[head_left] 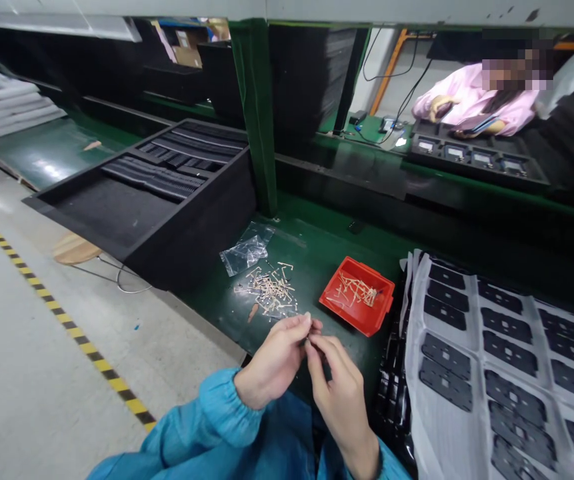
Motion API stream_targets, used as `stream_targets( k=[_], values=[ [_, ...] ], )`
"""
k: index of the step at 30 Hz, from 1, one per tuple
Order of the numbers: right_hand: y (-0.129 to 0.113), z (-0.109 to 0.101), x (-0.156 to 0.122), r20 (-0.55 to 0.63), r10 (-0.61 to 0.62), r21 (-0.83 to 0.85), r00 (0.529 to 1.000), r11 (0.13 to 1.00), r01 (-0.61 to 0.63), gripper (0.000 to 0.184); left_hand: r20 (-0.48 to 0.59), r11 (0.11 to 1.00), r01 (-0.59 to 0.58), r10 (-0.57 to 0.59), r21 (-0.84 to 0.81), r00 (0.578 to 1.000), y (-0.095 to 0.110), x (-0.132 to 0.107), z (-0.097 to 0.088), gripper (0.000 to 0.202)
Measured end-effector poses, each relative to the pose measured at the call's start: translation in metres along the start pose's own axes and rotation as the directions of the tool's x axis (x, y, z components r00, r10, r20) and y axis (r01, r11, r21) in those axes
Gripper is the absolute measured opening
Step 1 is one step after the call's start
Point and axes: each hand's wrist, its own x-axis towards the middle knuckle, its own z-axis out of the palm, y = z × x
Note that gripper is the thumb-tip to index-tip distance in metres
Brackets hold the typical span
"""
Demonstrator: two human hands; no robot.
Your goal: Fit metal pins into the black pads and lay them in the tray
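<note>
Tiny part [307,339], dark and mostly hidden, is at the meeting fingertips of a person's two bare hands; it is too small to make out further. The left hand [279,357] has its thumb and fingers closed together, and the right hand [339,383] has thumb and forefinger pinched against them, both clamped on the part. Blue sleeves [231,407] reach to the wrists. The hands are above the near edge of a green table [307,233].

Just beyond the fingers and slightly left, thin cream strips [273,290] lie in a loose, tangled pile. Beyond the fingers to the right, a red tray [351,323] holds more such strips. Farther right of them, black plates [447,360] lie in rows on a white sheet [477,400].

Past the pile, a crumpled clear bag [247,250] lies on the table. Well to the left of the fingers, a big black crate [207,227] holds dark ridged strips, with a round wooden stool [74,248] partly behind its edge. Far beyond and right of the fingers, a co-worker in pink [467,87] sits behind a black case [481,175] with devices in its compartments.
</note>
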Motion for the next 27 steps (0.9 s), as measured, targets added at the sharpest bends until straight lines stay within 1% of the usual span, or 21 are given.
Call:
stream_targets(
  k=[3,11,18,21,23,24,26,27],
  values=[
    [-0.001,0.000,0.000,0.002,-0.016,-0.002,1.000,1.000,0.016,0.017,-0.005,1.000,0.006,-0.006,-0.012,1.000,-0.002,-0.001,-0.001,0.044],
    [0.000,0.002,0.001,0.003,-0.052,0.022,0.999,0.998,0.052,0.021,-0.031,0.999,-0.039,0.040,0.011,0.999,-0.003,0.000,-0.003,0.046],
    [0.001,0.001,0.003,0.014,-0.070,0.077,0.997,0.995,0.069,0.029,-0.040,0.987,-0.115,0.120,0.113,0.992,-0.004,-0.004,-0.002,0.047],
    [-0.002,-0.001,0.003,0.013,-0.068,0.092,0.998,0.994,0.067,0.030,-0.037,0.968,-0.172,0.182,0.182,0.983,-0.008,-0.005,-0.002,0.043],
    [-0.004,-0.001,0.004,0.007,-0.060,0.099,0.998,0.993,0.059,0.027,-0.049,0.935,-0.255,0.275,0.245,0.960,-0.012,-0.006,-0.003,0.035],
    [-0.006,-0.002,0.004,0.000,-0.055,0.102,0.998,0.993,0.055,0.026,-0.055,0.906,-0.315,0.343,0.284,0.938,-0.013,-0.007,-0.003,0.029],
    [-0.009,-0.003,0.006,-0.016,-0.046,0.106,0.999,0.993,0.048,0.023,-0.036,0.816,-0.440,0.487,0.376,0.873,-0.014,-0.010,-0.005,0.020],
    [-0.010,-0.004,0.007,-0.025,-0.044,0.108,0.999,0.993,0.047,0.023,-0.001,0.763,-0.490,0.541,0.422,0.841,-0.014,-0.012,-0.006,0.016]
  ],
)
